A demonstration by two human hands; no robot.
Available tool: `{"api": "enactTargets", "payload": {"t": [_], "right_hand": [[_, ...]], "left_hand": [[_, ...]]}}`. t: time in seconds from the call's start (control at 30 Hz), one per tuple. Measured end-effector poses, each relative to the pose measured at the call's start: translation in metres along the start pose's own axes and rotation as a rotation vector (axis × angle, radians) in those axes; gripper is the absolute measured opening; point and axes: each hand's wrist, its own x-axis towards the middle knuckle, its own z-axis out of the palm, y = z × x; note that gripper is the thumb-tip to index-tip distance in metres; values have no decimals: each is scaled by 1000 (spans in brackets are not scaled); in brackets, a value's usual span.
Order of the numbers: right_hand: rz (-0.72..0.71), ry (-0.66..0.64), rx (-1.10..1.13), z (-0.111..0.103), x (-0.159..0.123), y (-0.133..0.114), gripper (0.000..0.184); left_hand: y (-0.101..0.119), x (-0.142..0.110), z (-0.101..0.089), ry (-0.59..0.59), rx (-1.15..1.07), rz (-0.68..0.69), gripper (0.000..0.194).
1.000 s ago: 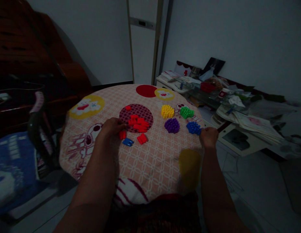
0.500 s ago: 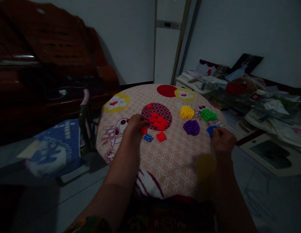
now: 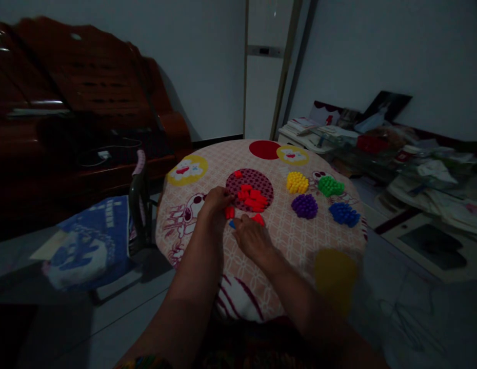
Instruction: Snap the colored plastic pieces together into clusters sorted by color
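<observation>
My left hand (image 3: 216,202) is over the left edge of the dark red printed circle, its fingers pressed together; whatever they hold is hidden. Just below its fingertips is a small red plastic piece (image 3: 230,212). My right hand (image 3: 251,236) is closed, fingertips down at a blue plastic piece (image 3: 232,224) that shows only in part. What it pinches is too small to make out. Behind my right hand lies another red piece (image 3: 258,219), partly covered. A loose pile of red pieces (image 3: 254,198) lies on the circle, with a single red piece (image 3: 238,175) farther back.
Toward the right of the round table's patterned cloth (image 3: 277,246) are clusters of yellow pieces (image 3: 297,182), purple pieces (image 3: 304,206), green pieces (image 3: 331,186) and blue pieces (image 3: 344,214). A chair (image 3: 136,205) stands left. A cluttered glass shelf (image 3: 380,148) is at right.
My right hand has moved left from the blue cluster to the blue pieces near my left hand, uncovering the cluster. My left hand stays nearly in place. The view has tilted slightly up.
</observation>
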Motion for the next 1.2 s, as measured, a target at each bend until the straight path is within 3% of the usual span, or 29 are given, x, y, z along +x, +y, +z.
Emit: {"api": "enactTargets", "payload": {"t": [0.1,0.33,0.5,0.67,0.8,0.9,1.2], "right_hand": [[-9,6,-3,7,-1,3,29],[27,297,322,4,-13,42,17],[138,575,464,-18,-44,104,16],[303,719,349,-36,-89,183,21],[499,747,126,-42,-117,235,26],[564,713,-32,-44,-128,257,28],[690,547,-201,-38,-123,260,32]], "left_hand": [[-1,2,0,2,-3,16,29],[-2,5,-1,-17,15,14,30],[-3,5,-1,-4,-4,15,30],[-4,6,0,-3,1,29,31],[-3,7,0,1,18,35,30],[-2,6,-2,-14,19,18,31],[0,4,-4,-24,78,11,33]]}}
